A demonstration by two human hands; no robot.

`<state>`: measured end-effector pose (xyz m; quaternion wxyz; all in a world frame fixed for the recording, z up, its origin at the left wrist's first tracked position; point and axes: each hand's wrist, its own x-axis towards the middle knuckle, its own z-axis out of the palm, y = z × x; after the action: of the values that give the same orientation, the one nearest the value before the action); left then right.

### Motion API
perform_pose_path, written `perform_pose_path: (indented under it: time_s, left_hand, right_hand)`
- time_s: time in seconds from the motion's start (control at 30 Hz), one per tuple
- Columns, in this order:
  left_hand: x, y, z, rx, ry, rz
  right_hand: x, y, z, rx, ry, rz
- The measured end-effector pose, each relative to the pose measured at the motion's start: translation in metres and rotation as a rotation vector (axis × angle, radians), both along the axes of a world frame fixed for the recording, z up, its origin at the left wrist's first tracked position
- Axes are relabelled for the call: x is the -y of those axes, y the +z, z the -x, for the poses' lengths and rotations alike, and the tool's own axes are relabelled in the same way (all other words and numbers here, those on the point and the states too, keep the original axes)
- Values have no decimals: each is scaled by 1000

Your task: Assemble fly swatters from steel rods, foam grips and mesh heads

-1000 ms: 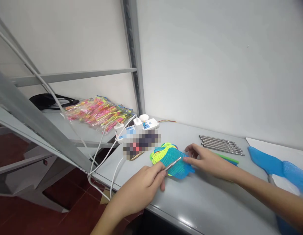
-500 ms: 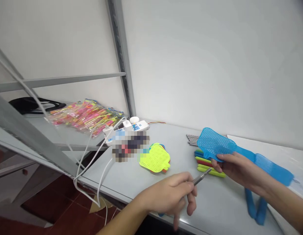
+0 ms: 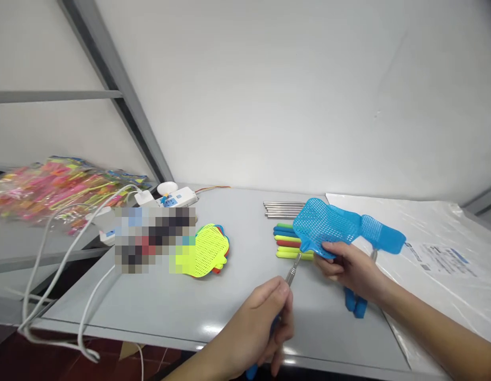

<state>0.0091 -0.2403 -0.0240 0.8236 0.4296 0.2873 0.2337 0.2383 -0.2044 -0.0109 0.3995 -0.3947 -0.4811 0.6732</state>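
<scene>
Head cam shows hands apart but close, left hand (image 3: 255,330) gripping a metal rod (image 3: 293,270) up at the blue fly swatter (image 3: 325,222) in the right hand (image 3: 348,270), with more swatters (image 3: 201,251) and rods (image 3: 283,209) left on the counter (image 3: 110,307).

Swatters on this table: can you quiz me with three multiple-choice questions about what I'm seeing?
1. Where is the yellow swatter pile? A) left of the coloured handles B) on the plastic sheet C) on the floor
2. What colour is the swatter in the right hand? A) red B) blue C) yellow
3. What does the left hand grip? A) a power plug B) a metal rod C) nothing

1 A: it lies on the table, left of them.
2 B: its mesh is blue.
3 B: the rod sticks out of the fingers.
</scene>
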Motion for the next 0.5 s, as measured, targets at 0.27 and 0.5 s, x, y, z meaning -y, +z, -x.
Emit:
perform_pose_path:
  time_s: [0.27, 0.5]
  left_hand:
    - [-1, 3, -1, -65, -31, -75]
    - [-2, 6, -2, -127, -54, -92]
  right_hand:
    - [6, -1, -1, 14, -12, -19]
    - [6, -3, -3, 94, -7, -71]
